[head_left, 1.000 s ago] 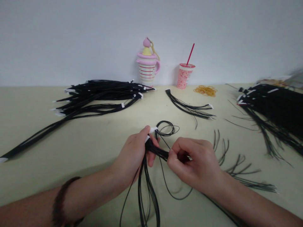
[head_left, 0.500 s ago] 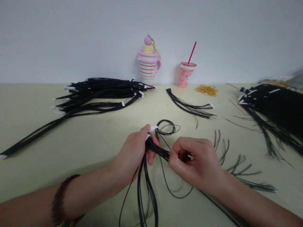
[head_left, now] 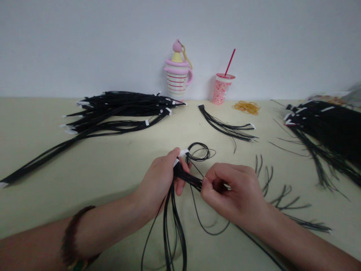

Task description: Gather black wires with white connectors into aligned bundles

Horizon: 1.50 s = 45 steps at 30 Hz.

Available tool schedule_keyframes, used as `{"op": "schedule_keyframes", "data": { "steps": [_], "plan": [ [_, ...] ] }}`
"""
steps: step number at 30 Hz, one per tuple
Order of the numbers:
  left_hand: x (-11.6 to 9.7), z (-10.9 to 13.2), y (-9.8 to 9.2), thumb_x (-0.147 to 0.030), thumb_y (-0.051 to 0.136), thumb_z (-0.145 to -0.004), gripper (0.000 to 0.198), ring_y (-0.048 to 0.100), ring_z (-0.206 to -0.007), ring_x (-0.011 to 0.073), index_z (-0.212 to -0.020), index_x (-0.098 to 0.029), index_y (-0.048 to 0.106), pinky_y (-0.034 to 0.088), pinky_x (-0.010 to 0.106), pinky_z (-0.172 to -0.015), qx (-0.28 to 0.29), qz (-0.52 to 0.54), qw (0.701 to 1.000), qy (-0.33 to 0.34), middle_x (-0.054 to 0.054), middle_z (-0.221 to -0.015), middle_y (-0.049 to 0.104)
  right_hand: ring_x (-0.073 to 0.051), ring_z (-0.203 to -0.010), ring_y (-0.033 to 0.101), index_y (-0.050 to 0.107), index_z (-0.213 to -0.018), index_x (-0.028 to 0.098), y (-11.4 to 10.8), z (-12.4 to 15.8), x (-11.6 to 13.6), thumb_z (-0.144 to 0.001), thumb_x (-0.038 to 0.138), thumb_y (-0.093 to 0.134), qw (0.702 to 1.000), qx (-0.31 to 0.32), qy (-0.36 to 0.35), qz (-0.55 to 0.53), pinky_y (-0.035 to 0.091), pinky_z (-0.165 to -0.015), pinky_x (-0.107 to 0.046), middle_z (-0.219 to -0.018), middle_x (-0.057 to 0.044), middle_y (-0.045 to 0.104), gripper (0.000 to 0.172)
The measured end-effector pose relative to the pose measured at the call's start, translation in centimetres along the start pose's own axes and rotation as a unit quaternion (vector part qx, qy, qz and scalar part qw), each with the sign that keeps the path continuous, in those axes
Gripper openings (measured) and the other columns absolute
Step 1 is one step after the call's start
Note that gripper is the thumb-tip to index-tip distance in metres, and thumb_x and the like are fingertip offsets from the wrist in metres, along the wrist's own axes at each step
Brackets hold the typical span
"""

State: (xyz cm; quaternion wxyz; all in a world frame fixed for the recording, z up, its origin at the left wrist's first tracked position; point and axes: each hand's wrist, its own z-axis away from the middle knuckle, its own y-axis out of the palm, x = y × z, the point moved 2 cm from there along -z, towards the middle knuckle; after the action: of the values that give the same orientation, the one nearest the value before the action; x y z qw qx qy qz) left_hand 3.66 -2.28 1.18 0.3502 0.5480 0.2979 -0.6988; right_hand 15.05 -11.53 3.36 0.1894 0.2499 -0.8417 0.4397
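Note:
A bundle of thin black cables (head_left: 186, 177) is held between my two hands near the middle of the table. My left hand (head_left: 160, 177) is closed around its end, where white labels (head_left: 184, 152) stick out past the thumb. Cables hang from this grip toward the front edge, and a small coil of cable (head_left: 199, 151) lies just beyond the fingers. With thumb and forefinger pinched, my right hand (head_left: 232, 190) grips the same bundle a short way to the right. Loose cable ends (head_left: 284, 199) fan out behind the right wrist.
On the back left lies a heap of labelled black cables (head_left: 118, 107). A separate bundle (head_left: 225, 128) sits centre right, and a larger pile (head_left: 329, 124) fills the right. By the wall stand a pink-lidded cup (head_left: 176, 79) and a straw cup (head_left: 221, 90), beside yellow rubber bands (head_left: 246, 107).
Almost nothing differs. Both hands keep their hold on the cables, and the view has shifted very slightly.

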Motion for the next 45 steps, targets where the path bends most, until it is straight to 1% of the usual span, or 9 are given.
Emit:
{"op": "schedule_keyframes", "data": {
  "steps": [7, 15, 19, 26, 32, 37, 40, 43, 45],
  "plan": [
    [-0.5, 0.2, 0.1, -0.045, 0.032, -0.085, 0.045, 0.038, -0.033, 0.0111, -0.052, -0.02, 0.052, 0.036, 0.022, -0.048, -0.012, -0.015, 1.0, -0.017, -0.005, -0.028, 0.039, -0.003, -0.043, 0.037, 0.049, -0.053, 0.014, 0.1, 0.0, -0.2, -0.064, 0.006, 0.052, 1.0, 0.006, 0.002, -0.002, 0.029, -0.043, -0.016, -0.047, 0.006, 0.043, 0.013],
    [-0.4, 0.1, 0.1, -0.044, 0.032, -0.085, 0.044, 0.039, -0.034, 0.0112, -0.053, -0.02, 0.052, 0.036, 0.022, -0.048, -0.009, -0.017, 1.0, -0.01, -0.005, -0.029, 0.039, -0.003, -0.043, 0.037, 0.048, -0.053, 0.015, 0.1, 0.0, -0.1, -0.066, 0.007, 0.051, 1.0, 0.009, 0.0, 0.001, 0.029, -0.043, -0.017, -0.047, 0.007, 0.041, 0.015],
    [-0.3, 0.2, 0.1, -0.044, 0.033, -0.085, 0.046, 0.035, -0.03, 0.0092, -0.053, -0.02, 0.053, 0.033, 0.021, -0.043, -0.009, -0.015, 1.0, -0.012, -0.005, -0.027, 0.039, -0.003, -0.043, 0.036, 0.046, -0.053, 0.015, 0.0, 0.0, -0.2, -0.064, 0.007, 0.051, 1.0, 0.012, 0.003, -0.007, 0.028, -0.043, -0.017, -0.048, 0.007, 0.04, 0.015],
    [-0.2, 0.6, 0.6, -0.051, 0.032, -0.085, 0.05, 0.038, -0.026, 0.0081, -0.053, -0.019, 0.053, 0.028, 0.019, -0.035, 0.045, -0.033, 0.998, -0.015, -0.005, -0.027, 0.044, -0.005, -0.049, 0.04, 0.05, -0.062, 0.015, 0.6, -0.2, -0.5, -0.072, 0.01, 0.049, 0.993, 0.102, 0.046, -0.023, 0.029, -0.048, -0.019, -0.056, 0.004, 0.047, 0.012],
    [-0.4, 1.1, 1.0, -0.049, 0.031, -0.086, 0.049, 0.037, -0.026, 0.0069, -0.052, -0.019, 0.05, 0.031, 0.017, -0.038, 0.071, -0.063, 0.995, -0.013, -0.006, -0.026, 0.042, -0.006, -0.049, 0.039, 0.046, -0.064, 0.015, 1.1, 0.0, -0.5, -0.083, 0.021, 0.045, 0.99, 0.12, 0.079, -0.008, 0.028, -0.049, -0.02, -0.056, 0.004, 0.045, 0.02],
    [-0.3, 1.1, 0.9, -0.048, 0.031, -0.087, 0.05, 0.036, -0.026, 0.006, -0.052, -0.018, 0.051, 0.031, 0.017, -0.039, 0.09, -0.06, 0.994, -0.013, -0.006, -0.026, 0.042, -0.008, -0.053, 0.042, 0.046, -0.066, 0.015, 1.2, -0.1, -0.4, -0.084, 0.021, 0.043, 0.988, 0.129, 0.087, -0.002, 0.031, -0.052, -0.022, -0.059, 0.002, 0.048, 0.019],
    [-0.3, 1.0, 0.8, -0.048, 0.029, -0.088, 0.052, 0.038, -0.027, 0.0064, -0.052, -0.018, 0.052, 0.031, 0.017, -0.04, 0.071, -0.048, 0.996, -0.008, -0.006, -0.026, 0.043, -0.007, -0.051, 0.042, 0.049, -0.069, 0.015, 0.7, -0.6, -1.1, -0.085, 0.023, 0.042, 0.978, 0.148, 0.129, -0.069, 0.03, -0.049, -0.021, -0.058, 0.002, 0.048, 0.02],
    [-0.2, 0.8, 0.8, -0.048, 0.03, -0.087, 0.052, 0.039, -0.027, 0.0067, -0.053, -0.018, 0.056, 0.031, 0.018, -0.04, 0.075, -0.042, 0.996, -0.01, -0.005, -0.027, 0.044, -0.005, -0.045, 0.035, 0.054, -0.072, 0.014, -0.6, -1.4, -2.7, -0.086, 0.031, 0.045, 0.937, 0.172, 0.217, -0.211, 0.026, -0.042, -0.018, -0.052, 0.005, 0.043, 0.023],
    [-0.2, 0.7, 0.8, -0.049, 0.031, -0.087, 0.053, 0.04, -0.027, 0.0062, -0.054, -0.018, 0.058, 0.034, 0.018, -0.043, 0.099, -0.039, 0.994, -0.013, -0.005, -0.029, 0.046, -0.005, -0.043, 0.031, 0.057, -0.074, 0.013, -1.8, -1.9, -3.8, -0.083, 0.034, 0.05, 0.918, 0.144, 0.252, -0.271, 0.023, -0.04, -0.018, -0.049, 0.006, 0.038, 0.024]
  ]
}}
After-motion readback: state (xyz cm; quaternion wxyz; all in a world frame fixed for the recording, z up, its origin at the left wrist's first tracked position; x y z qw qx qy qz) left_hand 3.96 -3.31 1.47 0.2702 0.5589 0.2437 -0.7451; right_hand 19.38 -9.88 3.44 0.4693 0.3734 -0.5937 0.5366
